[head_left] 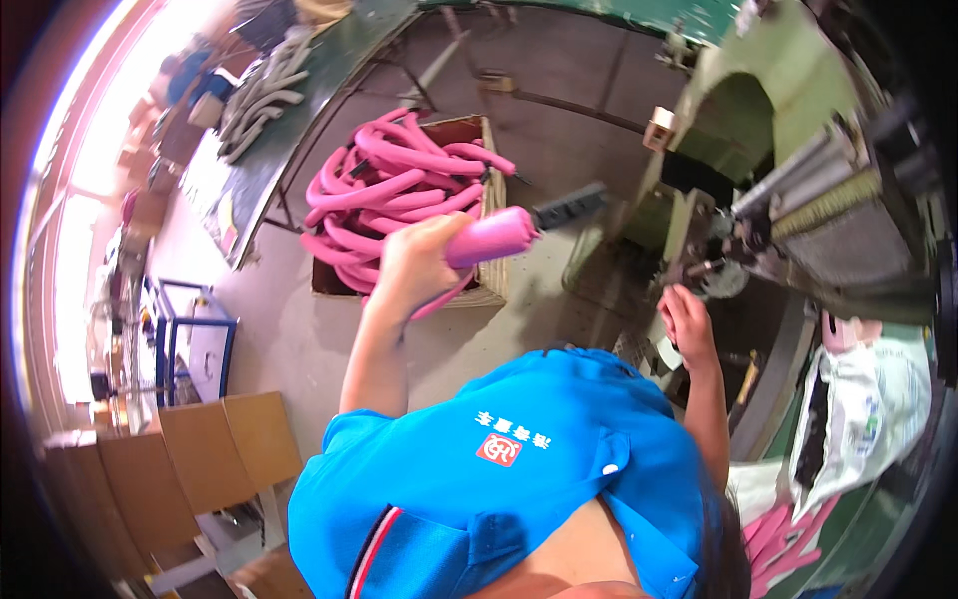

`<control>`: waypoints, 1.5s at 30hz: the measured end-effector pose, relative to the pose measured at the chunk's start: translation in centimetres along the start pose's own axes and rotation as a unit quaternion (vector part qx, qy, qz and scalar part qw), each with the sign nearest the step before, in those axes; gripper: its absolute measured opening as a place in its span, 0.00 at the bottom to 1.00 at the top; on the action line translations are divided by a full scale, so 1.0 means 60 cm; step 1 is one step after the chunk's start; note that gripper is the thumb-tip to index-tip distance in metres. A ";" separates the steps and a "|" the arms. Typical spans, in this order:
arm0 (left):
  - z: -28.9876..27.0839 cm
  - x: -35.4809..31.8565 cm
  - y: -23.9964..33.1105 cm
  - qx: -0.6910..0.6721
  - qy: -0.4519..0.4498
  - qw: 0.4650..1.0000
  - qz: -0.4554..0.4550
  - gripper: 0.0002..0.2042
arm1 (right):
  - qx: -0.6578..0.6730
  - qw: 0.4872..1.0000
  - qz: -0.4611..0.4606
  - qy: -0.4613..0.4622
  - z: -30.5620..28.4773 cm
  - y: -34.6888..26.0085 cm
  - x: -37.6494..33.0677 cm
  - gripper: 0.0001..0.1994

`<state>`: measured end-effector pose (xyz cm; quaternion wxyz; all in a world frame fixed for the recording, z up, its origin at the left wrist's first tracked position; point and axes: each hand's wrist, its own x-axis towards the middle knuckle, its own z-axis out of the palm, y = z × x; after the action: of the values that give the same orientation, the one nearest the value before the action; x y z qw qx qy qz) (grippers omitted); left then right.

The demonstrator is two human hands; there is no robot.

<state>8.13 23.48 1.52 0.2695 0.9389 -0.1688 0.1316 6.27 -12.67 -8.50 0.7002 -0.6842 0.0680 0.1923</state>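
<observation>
Head view: pink foam tube [491, 237] held near centre, gripped in closed left hand [414, 265], black rod [569, 207] sticking out of its end toward 2 o'clock. Behind it, at 11 o'clock, wooden crate [489, 190] heaped with pink tubes [389, 190]. Right hand [687, 324] at 4 o'clock, fingers loosely curled, touching green machine [758, 130]; grip there impossible to tell.
</observation>
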 end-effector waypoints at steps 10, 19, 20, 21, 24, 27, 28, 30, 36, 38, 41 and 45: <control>-0.009 0.001 -0.150 0.478 0.036 0.846 -0.233 0.31 | 0.054 0.989 0.115 0.076 -0.065 0.134 -0.054 0.14; 0.247 0.023 0.014 0.046 -0.463 0.884 -0.049 0.23 | 0.022 0.990 0.098 0.100 -0.098 0.157 -0.117 0.14; 0.261 0.029 0.020 0.042 -0.422 0.906 0.004 0.23 | 0.015 0.987 0.102 0.119 -0.106 0.152 -0.125 0.14; 0.269 0.030 0.018 0.030 -0.382 0.922 0.059 0.22 | 0.008 0.983 0.111 0.143 -0.116 0.150 -0.136 0.14; 0.266 0.059 0.045 0.047 -0.384 0.922 0.026 0.23 | -0.053 0.975 0.057 0.206 -0.151 0.173 -0.167 0.15; 0.297 0.051 0.025 0.073 -0.371 0.922 0.080 0.23 | -0.313 0.882 0.020 0.352 -0.224 0.219 -0.243 0.14; 0.304 0.051 0.039 0.104 -0.424 0.899 0.045 0.24 | -0.393 0.810 0.046 0.433 -0.259 0.233 -0.293 0.14; 0.317 0.048 0.035 0.081 -0.468 0.879 0.046 0.23 | -0.471 0.645 0.120 0.590 -0.300 0.260 -0.388 0.15; 0.355 0.066 0.104 0.045 -0.502 0.859 0.086 0.23 | -0.421 0.400 0.456 0.674 -0.352 0.373 -0.678 0.15; 0.368 0.076 0.106 0.029 -0.497 0.861 0.102 0.22 | -0.380 0.425 0.509 0.646 -0.320 0.393 -0.705 0.16; 0.380 0.078 0.125 0.039 -0.471 0.867 0.157 0.22 | -0.410 0.462 0.490 0.616 -0.282 0.418 -0.728 0.18; 0.391 0.068 0.180 0.035 -0.525 0.833 0.170 0.21 | -0.291 0.710 0.349 0.538 -0.269 0.403 -0.707 0.21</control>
<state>11.33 0.95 -11.34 0.0807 0.8320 -0.4375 -0.3315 -38.65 -36.27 -16.70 0.1940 -0.7693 0.6079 0.0321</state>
